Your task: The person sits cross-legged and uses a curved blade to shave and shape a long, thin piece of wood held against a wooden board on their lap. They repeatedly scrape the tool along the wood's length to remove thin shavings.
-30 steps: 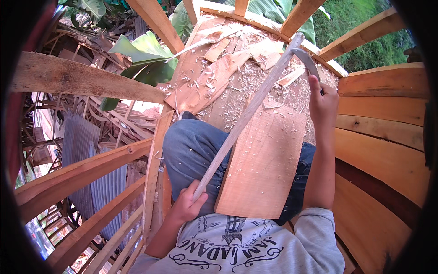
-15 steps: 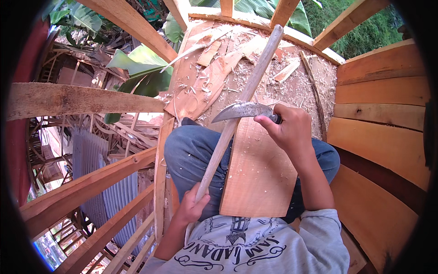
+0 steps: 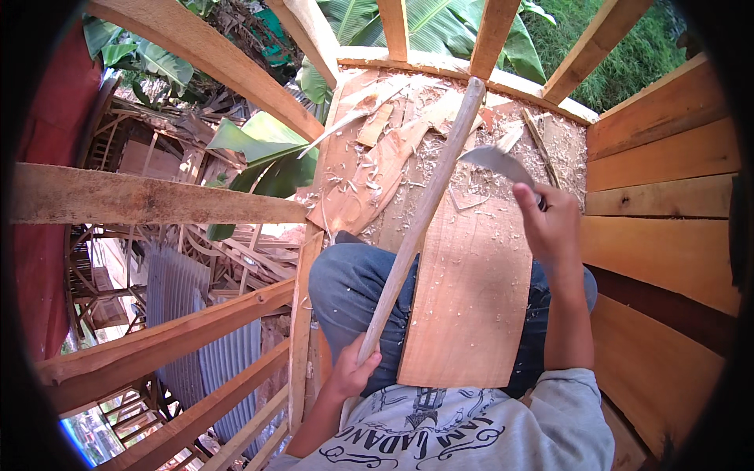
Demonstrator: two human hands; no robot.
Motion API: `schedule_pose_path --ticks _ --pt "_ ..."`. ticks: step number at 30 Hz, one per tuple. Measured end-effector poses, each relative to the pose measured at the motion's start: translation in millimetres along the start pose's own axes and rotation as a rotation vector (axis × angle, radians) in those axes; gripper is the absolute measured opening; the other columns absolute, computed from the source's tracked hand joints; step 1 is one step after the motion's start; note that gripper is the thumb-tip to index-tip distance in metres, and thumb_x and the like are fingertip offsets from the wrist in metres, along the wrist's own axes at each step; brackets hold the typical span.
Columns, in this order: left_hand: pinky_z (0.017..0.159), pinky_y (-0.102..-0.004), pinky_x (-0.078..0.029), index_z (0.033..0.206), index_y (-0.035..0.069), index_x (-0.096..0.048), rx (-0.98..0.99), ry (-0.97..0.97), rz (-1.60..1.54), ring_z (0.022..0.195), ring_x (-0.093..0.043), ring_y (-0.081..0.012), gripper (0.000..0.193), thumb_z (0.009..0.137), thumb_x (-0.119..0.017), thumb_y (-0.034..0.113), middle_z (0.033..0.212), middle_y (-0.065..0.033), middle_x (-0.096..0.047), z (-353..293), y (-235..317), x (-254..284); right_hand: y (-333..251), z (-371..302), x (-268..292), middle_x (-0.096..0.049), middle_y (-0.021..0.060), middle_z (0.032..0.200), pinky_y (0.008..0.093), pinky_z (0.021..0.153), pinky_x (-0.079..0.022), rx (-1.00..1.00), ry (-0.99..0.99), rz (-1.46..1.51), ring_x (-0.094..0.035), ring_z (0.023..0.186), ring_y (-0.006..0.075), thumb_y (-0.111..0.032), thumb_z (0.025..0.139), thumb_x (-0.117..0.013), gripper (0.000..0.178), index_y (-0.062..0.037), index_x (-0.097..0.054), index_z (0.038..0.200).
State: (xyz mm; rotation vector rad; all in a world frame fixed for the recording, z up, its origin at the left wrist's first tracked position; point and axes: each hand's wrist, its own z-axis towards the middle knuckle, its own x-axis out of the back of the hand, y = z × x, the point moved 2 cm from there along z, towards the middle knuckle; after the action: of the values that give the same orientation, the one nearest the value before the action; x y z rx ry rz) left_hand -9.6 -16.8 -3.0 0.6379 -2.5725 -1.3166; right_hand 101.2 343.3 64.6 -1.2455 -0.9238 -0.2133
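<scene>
My left hand (image 3: 355, 370) is closed round the lower end of a long round wooden stick (image 3: 415, 235), which slants up and away to the right. A curved knife (image 3: 499, 163) with a dark handle is gripped in my right hand (image 3: 552, 224). Its blade points left, with the tip close to the stick's upper part; whether they touch I cannot tell. A wide wooden board (image 3: 470, 306) lies across my lap, between my bent knees, beneath the stick. Small shavings are scattered over it.
Shavings and flat wood scraps (image 3: 377, 169) cover the plank floor ahead. Wooden rails (image 3: 165, 322) stand on the left, with corrugated sheets (image 3: 228, 369) and timber below. A plank wall (image 3: 660, 243) rises close on the right. Banana leaves (image 3: 263, 153) hang beyond the rails.
My right hand has moved right and slightly lower, taking the knife off the stick's middle. The stick has stayed in my left hand, and the whole view has shifted slightly.
</scene>
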Motion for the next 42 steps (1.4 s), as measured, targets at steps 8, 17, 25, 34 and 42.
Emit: schedule_pose_path --ticks 8,17,25,34,42 --pt "0.048 -0.0228 -0.036 0.091 0.005 -0.051 0.018 -0.02 -0.056 0.053 -0.044 -0.0056 0.012 0.091 -0.054 0.017 0.064 0.0017 -0.048 0.3 -5.5 -0.7 -7.5 -27.0 -47.0 -0.052 0.0108 0.045 0.0361 0.043 -0.043 0.308 -0.071 -0.238 -0.056 0.042 0.027 -0.067 0.075 -0.062 0.067 -0.0035 -0.057 0.054" --pt "0.054 -0.0252 -0.039 0.09 0.003 -0.052 -0.031 -0.006 0.055 0.059 -0.048 -0.0087 0.012 0.09 -0.055 0.015 0.065 -0.0002 -0.049 0.7 1.2 -3.7 23.4 61.9 14.9 -0.057 0.0149 0.054 0.0419 0.057 -0.048 -0.209 0.152 -0.227 -0.062 0.057 0.0322 -0.073 0.082 -0.047 0.077 0.0002 -0.065 0.064" --pt "0.056 -0.0295 -0.041 0.091 0.001 -0.051 -0.111 0.136 0.312 0.059 -0.051 -0.0145 0.014 0.089 -0.058 0.014 0.065 -0.0076 -0.051 -1.7 15.8 -16.9 -15.2 -43.9 -26.1 -0.055 0.0116 0.047 0.0369 0.045 -0.045 0.281 -0.183 -0.288 -0.058 0.043 0.0273 -0.067 0.075 -0.061 0.065 -0.0038 -0.063 0.058" --pt "0.055 -0.0346 -0.045 0.096 0.001 -0.052 -0.148 0.279 0.391 0.058 -0.059 -0.0232 0.019 0.088 -0.061 0.015 0.065 -0.014 -0.055 -3.0 13.1 -28.6 -5.7 -18.3 -34.4 -0.053 0.0098 0.045 0.0351 0.042 -0.044 0.354 -0.148 -0.434 -0.057 0.042 0.0245 -0.075 0.071 -0.057 0.073 -0.0036 -0.06 0.054" --pt "0.058 -0.0392 -0.048 0.099 0.0 -0.052 -0.161 0.311 0.439 0.068 -0.065 -0.0374 0.022 0.088 -0.061 0.017 0.071 -0.0212 -0.06 -3.6 14.1 -33.4 4.3 16.4 -14.8 -0.054 0.0135 0.047 0.0386 0.047 -0.047 0.143 -0.034 -0.503 -0.059 0.046 0.0285 -0.074 0.074 -0.055 0.076 -0.0003 -0.061 0.057"
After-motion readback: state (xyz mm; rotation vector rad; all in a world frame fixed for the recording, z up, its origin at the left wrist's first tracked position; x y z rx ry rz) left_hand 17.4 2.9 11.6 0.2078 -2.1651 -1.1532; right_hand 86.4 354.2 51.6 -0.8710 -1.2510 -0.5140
